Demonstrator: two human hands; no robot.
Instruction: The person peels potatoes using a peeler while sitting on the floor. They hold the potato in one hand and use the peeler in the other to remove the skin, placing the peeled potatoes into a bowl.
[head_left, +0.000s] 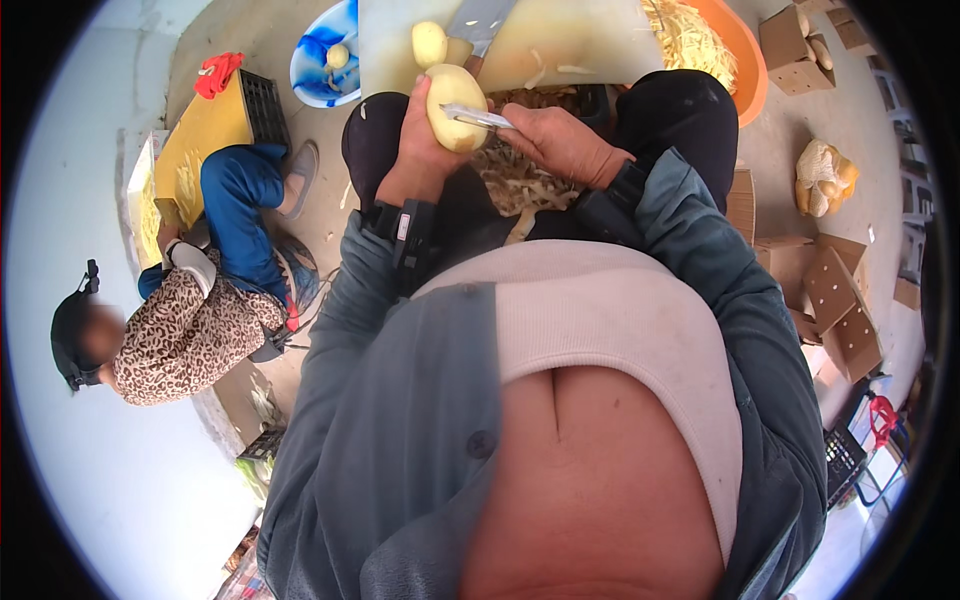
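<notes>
My left hand (417, 150) holds a large peeled potato (457, 97), with a brownish patch at its lower end. A metal peeler (480, 117) lies against the potato's face, and its handle end is in my right hand (559, 141). Beyond them, a smaller peeled potato (430, 43) sits on a pale cutting board (585, 45) beside a broad-bladed knife (481, 21). A few thin scraps lie on the board. Below my hands, between my knees, is a heap of peelings (525, 180) in a container that is mostly hidden.
A blue and white basin (304, 71) with a potato stands left of the board. An orange basin (754, 75) of cut strips is at right. A co-worker (195, 322) sits at left by a yellow board (217, 127). Cardboard boxes (832, 292) and a net bag (823, 178) lie right.
</notes>
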